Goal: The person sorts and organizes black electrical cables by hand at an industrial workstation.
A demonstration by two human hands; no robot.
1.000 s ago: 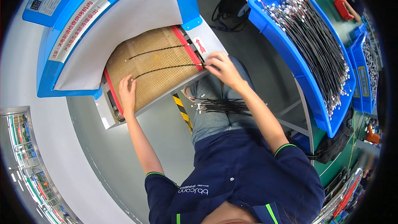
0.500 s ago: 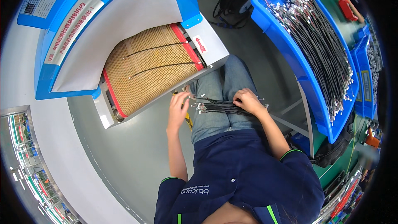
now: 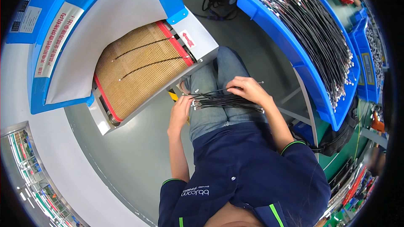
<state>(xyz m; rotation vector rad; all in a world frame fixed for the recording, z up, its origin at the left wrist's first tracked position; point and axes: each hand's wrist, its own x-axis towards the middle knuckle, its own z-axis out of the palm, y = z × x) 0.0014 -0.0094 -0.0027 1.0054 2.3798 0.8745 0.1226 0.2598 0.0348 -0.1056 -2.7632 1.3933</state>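
A bundle of thin black cables with metal ends [image 3: 227, 101] lies across my lap on my jeans. My left hand [image 3: 182, 110] pinches the left ends of the bundle. At the bundle's right part, my right hand [image 3: 248, 89] lifts one single cable [image 3: 219, 90] a little above the rest. Two black cables [image 3: 147, 54] lie side by side on the tan mesh conveyor belt [image 3: 126, 88] of the machine in front of my knees.
The conveyor runs into a grey and blue machine housing [image 3: 97, 21]. A long blue bin [image 3: 294, 46] full of black cables stands at my right, with more bins [image 3: 370, 50] behind it. Grey floor [image 3: 134, 155] lies at my left.
A second ago both hands were laying a cable on the belt. They have come back to my lap; the right hand now lifts one cable off the bundle.
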